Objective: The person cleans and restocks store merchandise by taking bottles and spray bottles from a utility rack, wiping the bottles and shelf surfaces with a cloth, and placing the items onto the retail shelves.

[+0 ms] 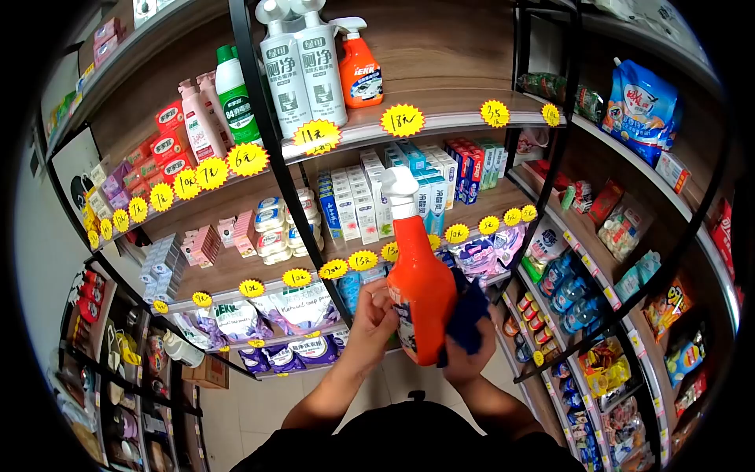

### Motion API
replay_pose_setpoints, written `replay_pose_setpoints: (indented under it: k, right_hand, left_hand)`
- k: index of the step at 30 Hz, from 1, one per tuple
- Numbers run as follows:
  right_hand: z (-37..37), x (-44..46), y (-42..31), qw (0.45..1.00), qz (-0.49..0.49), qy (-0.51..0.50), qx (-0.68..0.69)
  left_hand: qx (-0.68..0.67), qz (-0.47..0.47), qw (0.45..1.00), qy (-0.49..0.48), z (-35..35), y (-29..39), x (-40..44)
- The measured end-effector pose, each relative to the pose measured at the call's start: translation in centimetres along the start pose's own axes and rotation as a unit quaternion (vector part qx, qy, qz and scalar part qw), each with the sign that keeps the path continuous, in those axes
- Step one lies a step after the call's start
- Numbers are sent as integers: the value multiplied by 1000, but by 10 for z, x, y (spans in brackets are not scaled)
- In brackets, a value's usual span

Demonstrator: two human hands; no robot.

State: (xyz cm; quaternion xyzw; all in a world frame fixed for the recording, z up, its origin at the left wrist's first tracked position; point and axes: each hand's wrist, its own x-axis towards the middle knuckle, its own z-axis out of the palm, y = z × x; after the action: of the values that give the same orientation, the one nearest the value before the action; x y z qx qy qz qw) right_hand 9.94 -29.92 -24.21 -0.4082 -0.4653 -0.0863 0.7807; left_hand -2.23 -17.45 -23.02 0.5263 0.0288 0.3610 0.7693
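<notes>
An orange spray bottle (425,275) with a white trigger head is held up in front of the shelves, tilted slightly. My left hand (373,318) grips its left side, thumb and fingers closed at the edge of the label. Against the bottle's right side, my right hand (475,350) holds a dark blue cloth (469,315), which hides part of the fingers. A similar orange spray bottle (362,71) stands on the upper shelf beside two grey-white bottles (303,71).
Toothpaste boxes (362,197) line the middle shelf behind the held bottle. Yellow price tags (403,120) run along the shelf edges. Purple and white detergent bags (299,311) fill the lower shelf. Snack packets (668,307) and a blue detergent bag (641,110) sit on the right shelves.
</notes>
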Motion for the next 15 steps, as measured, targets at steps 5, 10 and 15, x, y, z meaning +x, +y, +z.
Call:
replay_pose_setpoints:
  k: [5, 10, 15]
  right_hand:
    - [-10, 20, -20, 962, -170, -166, -136]
    - [-23, 58, -38, 934, -135, -293, -154]
    - [-20, 121, -41, 952, 7, -287, -111]
  left_hand:
    - [-88, 50, 991, -89, 20, -11, 5]
    - [-113, -63, 989, -69, 11, -36, -6]
    - [-144, -105, 980, -93, 41, -34, -7]
